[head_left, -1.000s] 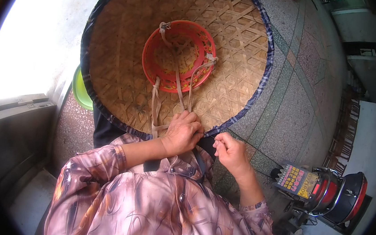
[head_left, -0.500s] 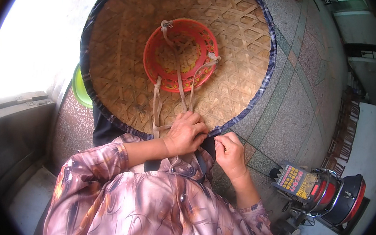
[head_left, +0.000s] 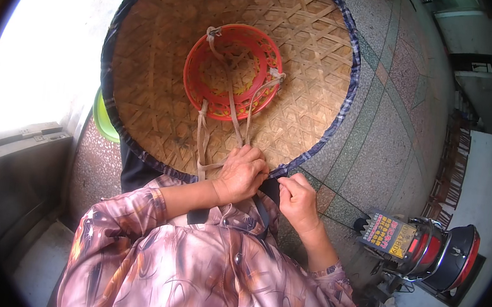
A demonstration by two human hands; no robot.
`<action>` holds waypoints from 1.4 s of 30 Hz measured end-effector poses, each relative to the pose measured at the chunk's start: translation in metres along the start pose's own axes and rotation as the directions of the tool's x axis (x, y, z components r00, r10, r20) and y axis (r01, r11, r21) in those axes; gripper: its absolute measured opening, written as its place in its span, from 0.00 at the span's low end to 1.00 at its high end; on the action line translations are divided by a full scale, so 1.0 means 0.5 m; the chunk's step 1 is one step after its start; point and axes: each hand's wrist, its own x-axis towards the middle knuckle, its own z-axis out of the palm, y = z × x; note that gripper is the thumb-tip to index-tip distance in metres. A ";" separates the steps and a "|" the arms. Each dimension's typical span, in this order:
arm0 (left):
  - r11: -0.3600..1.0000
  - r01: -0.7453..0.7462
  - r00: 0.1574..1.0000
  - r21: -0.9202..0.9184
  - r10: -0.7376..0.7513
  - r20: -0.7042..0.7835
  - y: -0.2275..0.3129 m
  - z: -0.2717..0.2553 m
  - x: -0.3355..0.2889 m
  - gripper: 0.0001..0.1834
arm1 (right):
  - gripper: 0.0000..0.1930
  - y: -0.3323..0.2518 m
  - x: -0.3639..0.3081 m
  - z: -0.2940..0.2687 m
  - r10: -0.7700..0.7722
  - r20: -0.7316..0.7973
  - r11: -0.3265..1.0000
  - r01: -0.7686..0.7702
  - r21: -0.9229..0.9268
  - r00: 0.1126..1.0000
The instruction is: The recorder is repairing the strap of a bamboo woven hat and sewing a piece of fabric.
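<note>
- Because the woven bamboo hat point(head_left: 153, 81) looks thin-walled and open in its weave, we judge it light for its breadth, springy rather than rigid, and awkward mainly through its width.
- We have it tilted before us, hollow side toward us, its near edge against the patterned shirt point(head_left: 189, 265) at the waist.
- Our left hand point(head_left: 239, 173) lies over that near edge, fingers curled together and, as far as we can see, clamped on the checked cloth band point(head_left: 346, 101); the fingertips are partly hidden.
- Our right hand point(head_left: 299, 198) is just beside the band, thumb and forefinger pinched together; whether something fine sits between them we cannot tell.
- The band should give the surest hold, being soft, grippy and kind to fingers; bare strips could crack or splinter if bent hard.
- We would not lift by the red plastic basket point(head_left: 196, 85) in the middle, which looks smooth and brittle, nor by the limp straps point(head_left: 231, 97) tied to it.
</note>
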 end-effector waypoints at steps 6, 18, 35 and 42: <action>1.000 -0.008 1.000 -0.008 0.008 -0.016 -0.004 0.001 -0.002 0.06 | 0.07 -0.003 0.005 0.013 -0.003 -0.028 1.000 0.003 0.006 1.000; 0.994 -0.035 0.998 -0.099 0.029 -0.060 -0.015 -0.002 -0.014 0.07 | 0.05 0.008 -0.004 0.032 0.090 -0.075 0.986 -0.078 0.150 0.993; 0.996 -0.030 1.000 -0.082 0.029 -0.010 -0.009 -0.015 -0.012 0.04 | 0.05 -0.027 0.008 0.049 -0.012 -0.128 0.992 -0.005 -0.126 0.992; 0.997 -0.034 0.999 -0.065 0.033 -0.019 -0.009 -0.024 -0.021 0.08 | 0.06 -0.039 0.032 0.008 -0.059 0.018 0.976 0.062 -0.209 0.998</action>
